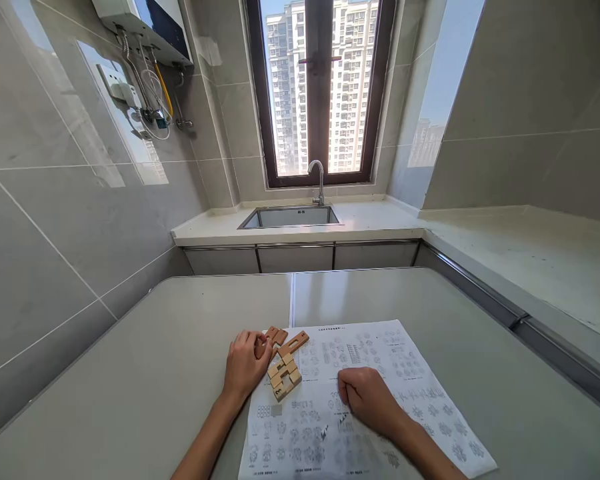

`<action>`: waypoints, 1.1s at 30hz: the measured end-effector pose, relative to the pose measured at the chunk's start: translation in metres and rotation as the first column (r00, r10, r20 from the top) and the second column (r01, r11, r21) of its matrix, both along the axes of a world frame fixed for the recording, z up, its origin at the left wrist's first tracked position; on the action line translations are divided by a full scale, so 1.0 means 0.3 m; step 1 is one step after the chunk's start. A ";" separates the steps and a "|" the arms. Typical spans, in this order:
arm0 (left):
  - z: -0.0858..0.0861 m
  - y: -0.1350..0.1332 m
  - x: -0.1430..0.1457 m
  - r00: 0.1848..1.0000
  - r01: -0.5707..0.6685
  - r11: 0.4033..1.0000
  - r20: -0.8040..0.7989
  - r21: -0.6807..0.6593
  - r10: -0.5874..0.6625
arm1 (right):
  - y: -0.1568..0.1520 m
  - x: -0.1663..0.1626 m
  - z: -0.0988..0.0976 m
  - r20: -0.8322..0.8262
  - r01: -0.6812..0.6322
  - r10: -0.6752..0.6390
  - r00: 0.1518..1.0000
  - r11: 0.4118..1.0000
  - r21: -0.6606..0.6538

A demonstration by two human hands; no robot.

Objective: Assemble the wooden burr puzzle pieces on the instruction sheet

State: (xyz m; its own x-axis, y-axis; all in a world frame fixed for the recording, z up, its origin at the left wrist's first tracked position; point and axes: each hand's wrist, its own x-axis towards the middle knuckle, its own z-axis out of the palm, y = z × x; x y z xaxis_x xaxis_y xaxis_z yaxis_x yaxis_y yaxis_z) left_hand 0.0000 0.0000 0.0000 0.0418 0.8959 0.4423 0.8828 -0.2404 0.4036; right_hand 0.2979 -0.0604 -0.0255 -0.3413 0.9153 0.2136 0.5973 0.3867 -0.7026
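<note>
A printed instruction sheet (380,373) with many small diagrams lies on the grey table (180,347) in front of me. Several wooden puzzle pieces sit at the sheet's upper left: a joined cluster (284,377), a long notched piece (295,343) and a small piece (273,335) off the paper. My left hand (244,365) rests beside the cluster, fingers curled round the small piece. My right hand (369,399) lies on the middle of the sheet, fingers folded under in a loose fist with nothing visible in it.
Beyond the table runs a white counter (380,220) with a steel sink (290,217) and a tap (320,180) under a window. The counter continues along the right wall. A water heater (145,27) with hoses hangs at upper left on the tiled wall.
</note>
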 end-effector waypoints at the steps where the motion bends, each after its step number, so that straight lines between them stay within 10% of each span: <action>1: -0.002 -0.002 0.002 1.000 0.003 1.000 -0.024 -0.003 -0.003 | 0.000 0.001 0.001 0.005 0.001 -0.001 1.000 1.000 0.003; 18: 0.216 0.111 0.176 0.908 -0.076 0.904 -0.405 -0.421 -0.112 | 0.009 0.006 0.000 0.047 -0.021 0.020 0.999 1.000 0.017; 33: 0.249 0.209 0.232 0.802 -0.132 0.872 -0.568 -0.471 -0.185 | 0.016 0.009 0.005 0.060 -0.016 0.014 0.998 1.000 0.025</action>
State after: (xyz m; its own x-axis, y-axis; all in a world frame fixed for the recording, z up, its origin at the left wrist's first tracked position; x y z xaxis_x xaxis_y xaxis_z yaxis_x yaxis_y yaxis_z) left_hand 0.0695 0.0628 0.0746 0.1726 0.9739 -0.1472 0.9749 -0.1903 -0.1161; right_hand 0.3006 -0.0556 -0.0242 -0.3679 0.9044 0.2161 0.6318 0.4136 -0.6556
